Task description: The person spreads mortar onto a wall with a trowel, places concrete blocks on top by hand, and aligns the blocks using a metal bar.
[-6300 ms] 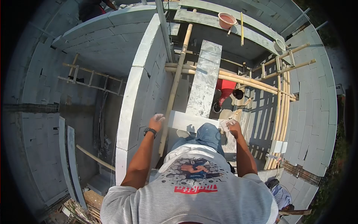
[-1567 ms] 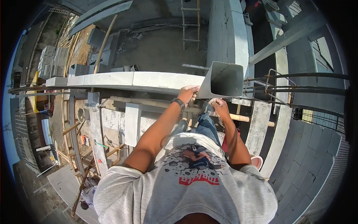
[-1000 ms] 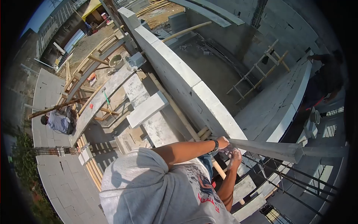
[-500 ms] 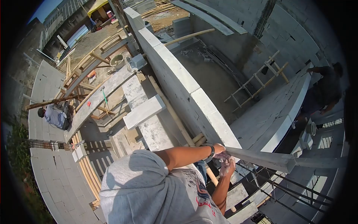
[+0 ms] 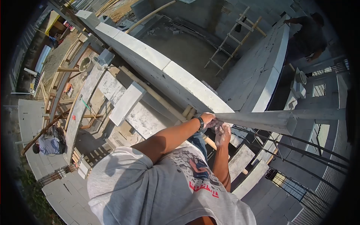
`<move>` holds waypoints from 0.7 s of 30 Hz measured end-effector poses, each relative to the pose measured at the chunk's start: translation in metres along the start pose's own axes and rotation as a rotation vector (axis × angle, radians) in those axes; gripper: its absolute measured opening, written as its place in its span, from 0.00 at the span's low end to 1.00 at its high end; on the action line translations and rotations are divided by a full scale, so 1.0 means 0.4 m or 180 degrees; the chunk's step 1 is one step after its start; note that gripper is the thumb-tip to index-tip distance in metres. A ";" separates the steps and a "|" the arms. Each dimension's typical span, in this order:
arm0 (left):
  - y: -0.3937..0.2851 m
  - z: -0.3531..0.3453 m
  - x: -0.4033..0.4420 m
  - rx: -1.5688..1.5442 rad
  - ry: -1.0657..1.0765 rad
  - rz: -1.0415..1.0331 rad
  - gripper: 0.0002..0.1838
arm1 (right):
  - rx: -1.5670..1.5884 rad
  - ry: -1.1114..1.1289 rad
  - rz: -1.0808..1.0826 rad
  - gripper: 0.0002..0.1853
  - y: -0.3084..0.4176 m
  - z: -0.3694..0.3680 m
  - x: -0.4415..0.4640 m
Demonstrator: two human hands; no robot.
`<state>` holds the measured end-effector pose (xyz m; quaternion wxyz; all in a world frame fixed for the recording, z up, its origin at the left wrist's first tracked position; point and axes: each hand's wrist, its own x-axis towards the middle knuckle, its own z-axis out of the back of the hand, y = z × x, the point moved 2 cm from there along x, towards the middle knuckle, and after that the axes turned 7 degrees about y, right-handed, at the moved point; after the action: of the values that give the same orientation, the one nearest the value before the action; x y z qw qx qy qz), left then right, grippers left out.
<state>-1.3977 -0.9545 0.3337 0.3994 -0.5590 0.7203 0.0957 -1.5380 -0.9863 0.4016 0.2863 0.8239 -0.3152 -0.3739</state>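
Observation:
My left hand (image 5: 207, 119), with a dark watch on its wrist, is closed at the near end of a long grey metal beam (image 5: 258, 120), beside the end of the white block wall (image 5: 165, 63). Close below and right of it is my right hand (image 5: 222, 134), its fingers bent together and dusted white. Whatever lies between the fingers of either hand is too small or hidden to make out. Dark steel rebar (image 5: 285, 144) runs off to the right just past my right hand.
Below the wall lie a white block (image 5: 128, 103) on planks, bamboo poles (image 5: 153, 93) and a bucket (image 5: 85, 64). A bamboo ladder (image 5: 234, 41) leans beyond the wall. One person (image 5: 308, 37) is at upper right; another (image 5: 50, 144) sits at far left.
The view has swung, so the wall and both hands appear higher in the picture. My hands remain close together at the beam's near end. The person at upper right still leans at the far wall.

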 end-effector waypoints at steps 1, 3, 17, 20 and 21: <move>-0.007 0.002 -0.013 0.0124 -0.0112 -0.0064 0.05 | -0.0323 -0.0067 -0.0027 0.05 -0.003 0.012 0.009; -0.026 0.051 -0.008 0.0575 -0.0151 -0.0141 0.05 | -0.0859 -0.0297 -0.0101 0.03 -0.001 0.022 0.018; -0.114 0.018 0.043 -0.0398 -0.0275 -0.0017 0.10 | -0.1042 -0.0689 -0.0097 0.03 -0.008 -0.010 0.006; -0.103 0.072 0.084 0.0573 -0.0312 0.0385 0.05 | -0.1016 -0.0678 -0.0090 0.02 -0.006 -0.020 0.001; -0.113 0.074 0.076 0.1261 -0.0702 0.0552 0.08 | -0.1056 -0.0657 -0.0046 0.03 -0.007 -0.019 0.002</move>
<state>-1.3456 -0.9754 0.3075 0.5678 -0.3919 0.7224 0.0469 -1.5308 -0.9832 0.4034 0.3817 0.7250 -0.2710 -0.5052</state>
